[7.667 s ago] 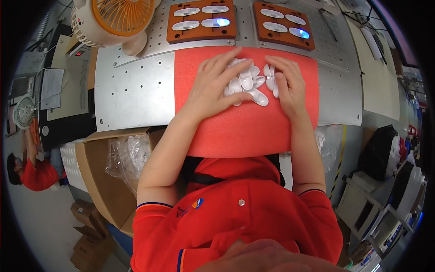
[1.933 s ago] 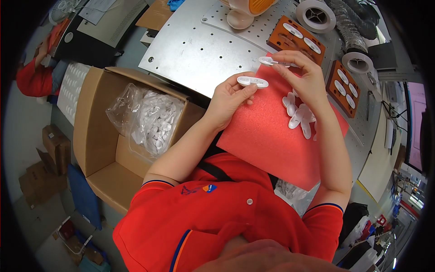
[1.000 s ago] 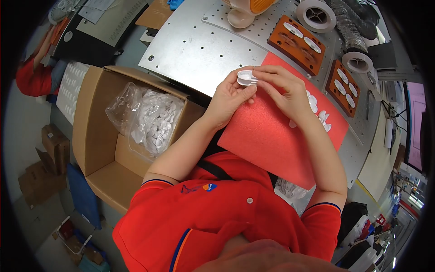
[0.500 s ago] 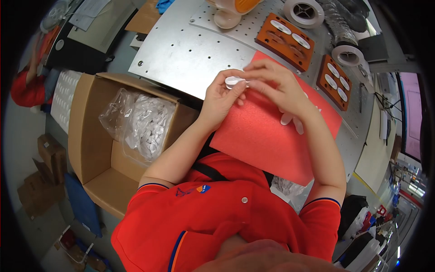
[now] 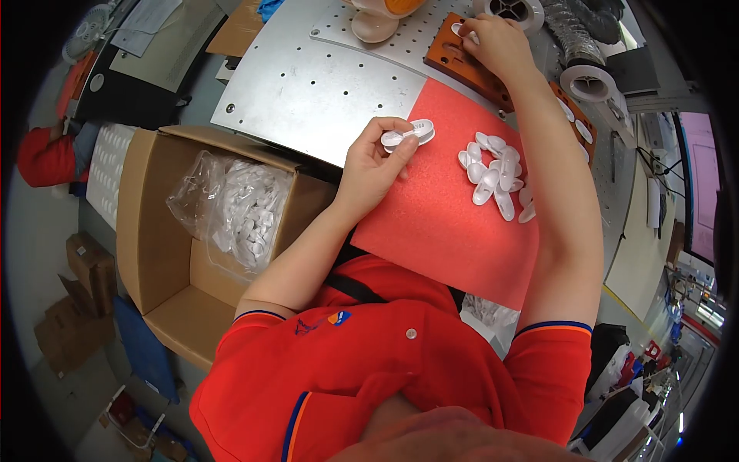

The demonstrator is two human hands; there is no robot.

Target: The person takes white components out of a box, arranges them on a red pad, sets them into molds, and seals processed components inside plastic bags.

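Observation:
My left hand (image 5: pixel 375 158) pinches a couple of small white oval plastic pieces (image 5: pixel 420 131) above the left edge of a red foam sheet (image 5: pixel 416 208). Out at the far side, my right hand (image 5: pixel 499 45) has its fingertips closed on a white oval piece (image 5: pixel 457 29) at an orange fixture block (image 5: pixel 454 58). The hand and wrist cover part of that block. On the sheet lies a loose pile of several white oval pieces (image 5: pixel 486 185), partly behind my right forearm.
To the left stands an open cardboard box (image 5: pixel 158 223) with a clear bag (image 5: pixel 250 219) of white pieces. A second orange block (image 5: pixel 583 123) holds white ovals, partly behind my arm. White round nozzles (image 5: pixel 589 83) stand at the back right. Another person's red sleeve (image 5: pixel 42 158) shows far left.
My right hand has left my left hand and reached up to the orange block. The pile on the sheet is now uncovered. My left hand still holds white pieces in nearly the same place.

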